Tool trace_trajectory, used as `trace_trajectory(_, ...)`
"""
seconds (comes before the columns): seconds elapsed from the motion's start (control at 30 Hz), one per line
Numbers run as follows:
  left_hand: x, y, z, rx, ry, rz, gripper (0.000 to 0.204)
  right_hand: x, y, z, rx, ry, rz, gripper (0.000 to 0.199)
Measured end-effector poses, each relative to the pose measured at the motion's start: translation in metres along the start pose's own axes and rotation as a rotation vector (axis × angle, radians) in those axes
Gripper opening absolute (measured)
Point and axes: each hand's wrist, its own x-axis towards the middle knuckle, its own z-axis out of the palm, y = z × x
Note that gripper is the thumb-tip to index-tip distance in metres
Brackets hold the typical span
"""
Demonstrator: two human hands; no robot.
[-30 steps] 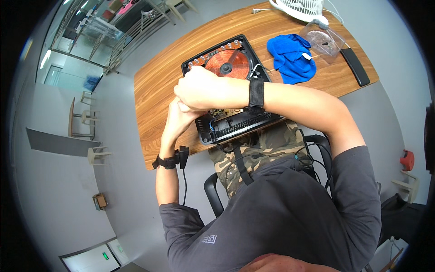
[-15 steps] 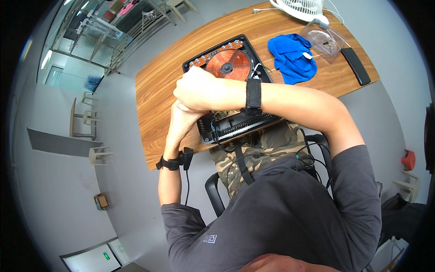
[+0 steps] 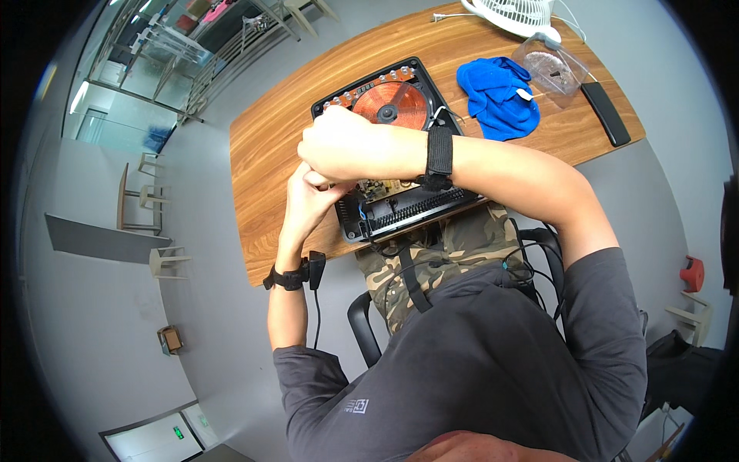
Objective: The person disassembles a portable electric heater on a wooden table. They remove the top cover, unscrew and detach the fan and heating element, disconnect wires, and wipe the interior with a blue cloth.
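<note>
An opened induction cooker (image 3: 419, 208) lies in its black casing at the table's near side, with a round copper coil (image 3: 408, 106) and part of a circuit board (image 3: 377, 189) showing. My right hand (image 3: 335, 145) is closed in a fist above the casing's left side, its fingertips turned away from view. Just below and left of it, my left hand (image 3: 306, 202) is closed at the casing's left edge, thumb pointing toward the board. Its fingers are partly covered by my right hand. What either hand grips is hidden.
On the wooden table (image 3: 269, 154), a blue cloth (image 3: 500, 100) lies right of the cooker. Beyond it are a clear plastic container (image 3: 550, 69), a black bar-shaped object (image 3: 605, 114) and a white fan (image 3: 512, 15). A cable (image 3: 317, 323) hangs from my left wrist strap.
My right hand and wrist have shifted slightly right, and a bit more of the circuit board shows beneath. My left hand has risen a little along with it. Both stay closed.
</note>
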Motion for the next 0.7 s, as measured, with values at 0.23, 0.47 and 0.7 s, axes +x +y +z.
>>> trace_trajectory(0.23, 0.001, -0.035, -0.009, -0.185, -0.090, 0.064, 0.033, -0.012, 0.005, 0.011, 0.107, 0.285, -0.082, 0.031)
trace_trajectory(0.47, 0.001, -0.013, 0.000, -0.069, -0.036, 0.021, 0.037, 0.001, 0.000, 0.006, 0.055, 0.060, 0.026, 0.042)
trace_trajectory(0.7, 0.001, -0.022, 0.001, -0.151, -0.062, 0.074, 0.028, -0.013, 0.006, 0.014, 0.138, 0.295, -0.051, 0.042)
